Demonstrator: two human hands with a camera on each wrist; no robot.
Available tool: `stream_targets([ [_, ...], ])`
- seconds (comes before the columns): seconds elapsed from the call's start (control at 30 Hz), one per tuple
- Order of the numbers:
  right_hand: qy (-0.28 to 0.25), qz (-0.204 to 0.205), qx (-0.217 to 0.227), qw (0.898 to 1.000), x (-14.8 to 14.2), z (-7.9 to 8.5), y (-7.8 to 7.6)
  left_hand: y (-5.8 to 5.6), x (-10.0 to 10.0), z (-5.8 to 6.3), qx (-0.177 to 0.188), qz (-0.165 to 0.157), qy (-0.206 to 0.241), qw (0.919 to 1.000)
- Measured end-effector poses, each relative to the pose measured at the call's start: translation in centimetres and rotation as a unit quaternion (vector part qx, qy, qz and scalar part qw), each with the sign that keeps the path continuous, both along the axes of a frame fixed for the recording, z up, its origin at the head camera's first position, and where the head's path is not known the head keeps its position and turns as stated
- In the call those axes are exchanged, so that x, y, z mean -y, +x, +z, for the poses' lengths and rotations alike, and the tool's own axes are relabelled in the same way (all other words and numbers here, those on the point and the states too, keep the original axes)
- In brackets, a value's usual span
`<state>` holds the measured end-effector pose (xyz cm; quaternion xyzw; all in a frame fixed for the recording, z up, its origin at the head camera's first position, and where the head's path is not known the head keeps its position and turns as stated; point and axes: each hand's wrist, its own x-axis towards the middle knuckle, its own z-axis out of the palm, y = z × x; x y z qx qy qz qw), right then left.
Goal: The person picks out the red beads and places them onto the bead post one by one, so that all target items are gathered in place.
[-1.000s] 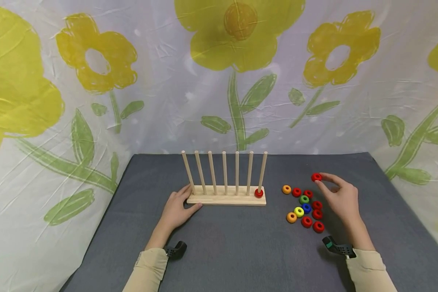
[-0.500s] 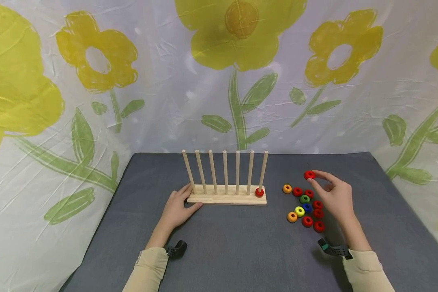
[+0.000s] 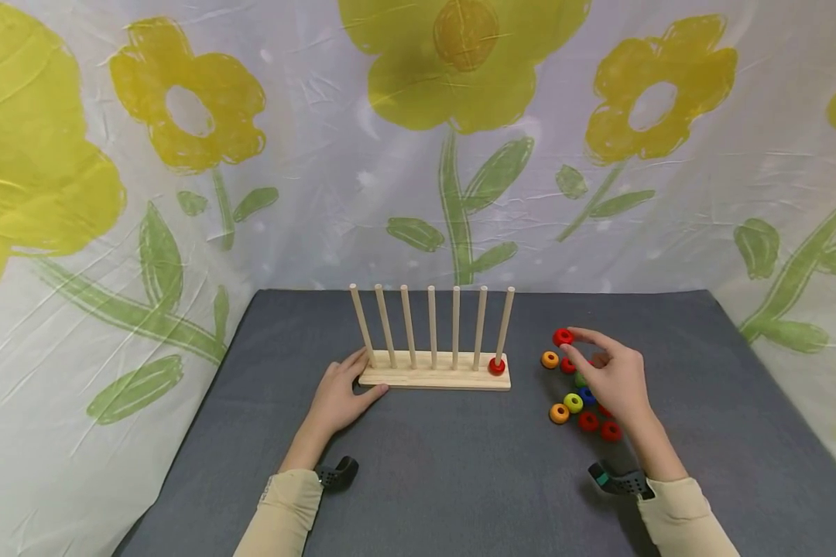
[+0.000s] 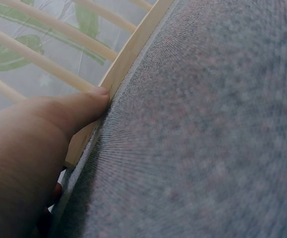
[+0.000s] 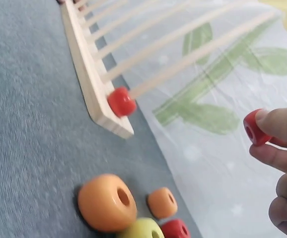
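In the head view my left hand [image 3: 337,398] holds the left end of a wooden peg stand [image 3: 435,377], its thumb on the front edge and its fingers around the end. The left wrist view shows that thumb [image 4: 91,104] against the base. Several upright pegs rise from the stand, and a red bead [image 3: 497,367] sits at the foot of the rightmost one. My right hand [image 3: 616,383] pinches another red bead [image 5: 255,127] between thumb and finger, raised above the loose beads, its hole showing. The rest of the right hand hides some beads beneath it.
Right of the stand, loose beads lie in a cluster on the dark grey cloth: orange beads [image 3: 560,414], a yellow bead [image 3: 573,403], a blue bead [image 3: 587,395], a partly hidden green one and several red beads [image 3: 611,431]. A flower-printed curtain [image 3: 306,193] hangs behind the table.
My right hand has moved left with the red bead, from beyond the loose beads to over their far side, toward the stand. The left hand stays on the stand's end.
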<state>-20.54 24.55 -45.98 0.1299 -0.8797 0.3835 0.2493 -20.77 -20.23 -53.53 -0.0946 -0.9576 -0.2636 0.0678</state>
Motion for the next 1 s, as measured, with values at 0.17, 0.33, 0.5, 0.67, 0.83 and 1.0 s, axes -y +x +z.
stream_targets([
  [0.17,0.001,0.011,-0.008,1.0,1.1,0.3,-0.2,0.1,-0.1,0.2,0.003,0.0,0.003,1.0],
  [0.33,0.005,0.027,-0.035,0.999,1.9,0.8,-0.8,0.1,-0.1,0.2,0.003,0.0,0.005,1.0],
  [0.5,0.004,0.03,-0.043,0.999,2.5,1.4,-0.9,-0.1,0.0,0.0,0.001,-0.001,0.003,1.0],
  [0.67,0.0,0.028,-0.043,0.999,2.9,2.0,-0.9,-0.1,0.0,0.0,0.006,0.0,0.005,1.0],
  [0.83,-0.006,0.028,-0.048,0.998,3.2,2.5,-1.0,-0.1,0.0,0.0,0.003,-0.001,0.002,1.0],
  [1.0,-0.017,0.031,-0.05,0.998,3.6,3.0,-1.2,-0.1,0.0,-0.1,0.001,-0.001,-0.002,1.0],
])
